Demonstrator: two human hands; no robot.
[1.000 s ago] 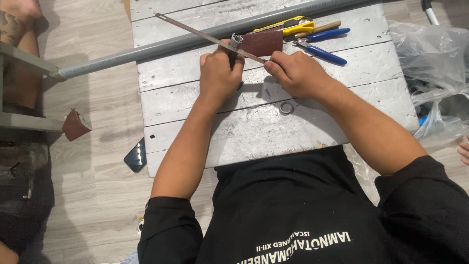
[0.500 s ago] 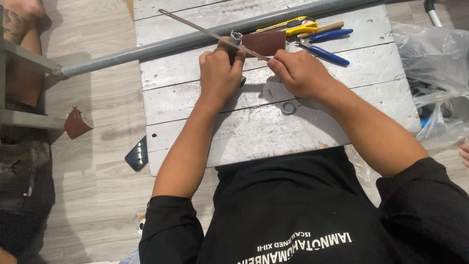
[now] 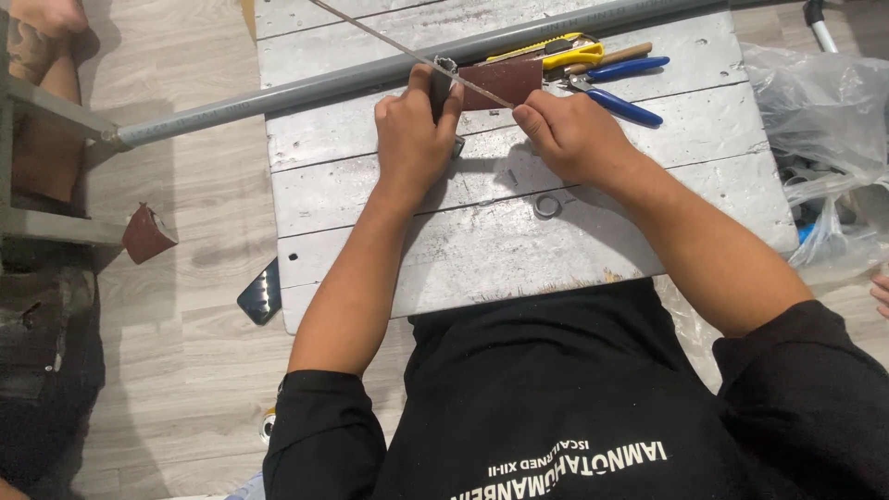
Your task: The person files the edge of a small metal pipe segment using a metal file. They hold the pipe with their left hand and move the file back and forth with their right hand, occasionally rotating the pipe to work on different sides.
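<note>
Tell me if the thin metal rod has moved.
Yes. The thin metal rod has shifted away from the person across the grey pipe; its far end now leaves the top edge.

Blue-handled pliers (image 3: 619,88), a yellow knife (image 3: 565,53), a metal ring (image 3: 547,206).

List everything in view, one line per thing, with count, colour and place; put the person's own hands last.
table: one, whitish planks, centre
pipe: one, grey, lying across the table's far edge
thin rod: one, metal, slanting over the pipe into the hands
sandpaper sheet: one, reddish brown, at the rod
pliers: one, blue handles, far right of table
utility knife: one, yellow, beside pliers
ring: one, metal, on table
sandpaper scrap: one, reddish brown, on floor left
phone: one, dark, floor by table
plastic bag: one, clear, right
left hand: gripping a small metal piece
right hand: pinching the sheet
</note>
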